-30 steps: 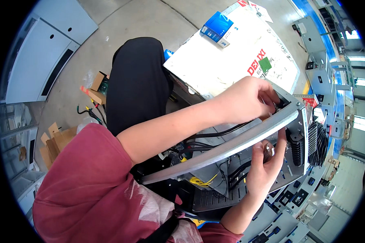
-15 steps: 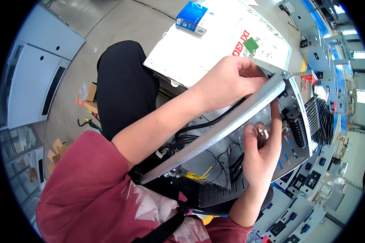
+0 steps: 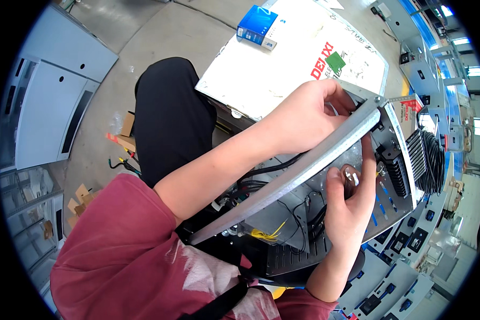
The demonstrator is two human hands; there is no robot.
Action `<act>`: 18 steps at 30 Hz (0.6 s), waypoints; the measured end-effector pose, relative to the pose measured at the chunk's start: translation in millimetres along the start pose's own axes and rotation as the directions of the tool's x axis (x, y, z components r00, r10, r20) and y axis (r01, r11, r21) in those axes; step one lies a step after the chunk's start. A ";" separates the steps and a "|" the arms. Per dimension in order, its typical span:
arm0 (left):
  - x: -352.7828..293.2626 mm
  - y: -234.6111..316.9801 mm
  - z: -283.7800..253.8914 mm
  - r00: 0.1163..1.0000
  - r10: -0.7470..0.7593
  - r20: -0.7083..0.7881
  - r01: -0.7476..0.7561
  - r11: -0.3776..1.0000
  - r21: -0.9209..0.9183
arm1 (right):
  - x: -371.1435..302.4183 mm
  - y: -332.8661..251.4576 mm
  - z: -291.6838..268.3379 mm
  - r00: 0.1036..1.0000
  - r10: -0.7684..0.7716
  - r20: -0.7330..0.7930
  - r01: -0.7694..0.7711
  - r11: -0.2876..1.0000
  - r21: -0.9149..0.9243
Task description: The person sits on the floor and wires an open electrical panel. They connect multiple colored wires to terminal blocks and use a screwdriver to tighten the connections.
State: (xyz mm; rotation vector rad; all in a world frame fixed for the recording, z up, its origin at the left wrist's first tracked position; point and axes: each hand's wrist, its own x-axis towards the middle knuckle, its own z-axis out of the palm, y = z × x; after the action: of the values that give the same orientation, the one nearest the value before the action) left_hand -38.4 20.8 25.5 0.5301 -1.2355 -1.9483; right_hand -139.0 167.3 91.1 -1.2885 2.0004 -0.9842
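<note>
My left hand (image 3: pixel 317 114) reaches over the grey metal bar (image 3: pixel 290 173) of an open metal enclosure, near its upper corner. Its fingers are curled, their tips hidden behind the bar and corner plate. My right hand (image 3: pixel 348 216) is inside the frame below the bar, closed around a small shiny metal piece (image 3: pixel 350 177) between thumb and fingers; its exact kind is unclear. The right index finger stretches up towards the same corner. Beside it, a black ribbed block (image 3: pixel 394 168) is fixed to the side panel. Yellow wires (image 3: pixel 266 234) and black cables (image 3: pixel 317 221) lie inside.
A large white box (image 3: pixel 282 80) stands ahead, with a blue carton (image 3: pixel 257 26) on top. A coil of black cable (image 3: pixel 432 165) lies to the right. Grey cabinets (image 3: pixel 53 106) stand at left; cardboard pieces (image 3: pixel 125 133) lie on the floor near my leg.
The whole view has shifted slightly, moving everything a little right and down. Both hands keep nearly the same places at the frame's corner; the shiny metal piece stays in my right hand.
</note>
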 end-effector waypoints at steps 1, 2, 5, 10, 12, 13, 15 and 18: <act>-0.4 2.1 -4.0 0.999 -0.027 0.029 0.028 0.999 -0.021 | -0.6 -0.4 0.1 1.000 0.002 0.001 -0.002 1.000 0.000; 0.3 4.3 -7.7 0.997 -0.034 0.074 0.038 0.998 -0.055 | -1.8 -2.3 1.6 1.000 0.018 -0.012 -0.018 0.999 0.039; -0.4 9.5 -4.9 0.996 -0.030 0.081 0.038 0.994 -0.098 | -5.3 0.0 1.9 0.998 0.041 -0.050 -0.039 0.998 0.045; 0.1 8.0 -5.3 0.999 -0.026 -0.025 0.031 0.974 0.224 | -6.3 -6.0 3.2 0.996 0.084 -0.033 -0.084 0.996 0.003; 1.7 14.0 -13.7 0.999 -0.023 0.032 0.011 0.940 0.341 | -5.3 -2.8 3.7 0.996 0.072 -0.059 -0.073 0.997 -0.013; 3.3 13.4 -17.7 0.999 -0.011 0.030 0.000 0.944 0.329 | -4.2 1.8 4.8 0.996 0.043 -0.080 -0.046 0.998 -0.037; 5.8 12.1 -23.4 0.999 0.015 0.029 -0.023 0.952 0.304 | -4.9 9.0 3.1 0.998 0.012 -0.066 -0.013 0.999 -0.029; 3.6 13.1 -13.6 0.999 0.051 -0.015 -0.046 0.971 0.234 | -4.9 3.7 5.0 0.997 0.028 -0.068 -0.028 1.000 0.009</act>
State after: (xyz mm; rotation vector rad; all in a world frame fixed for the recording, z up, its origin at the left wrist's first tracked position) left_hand -26.5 6.9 31.3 0.6310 -1.4602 -1.7622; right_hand -135.2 171.5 85.5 -1.2345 2.0581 -1.0349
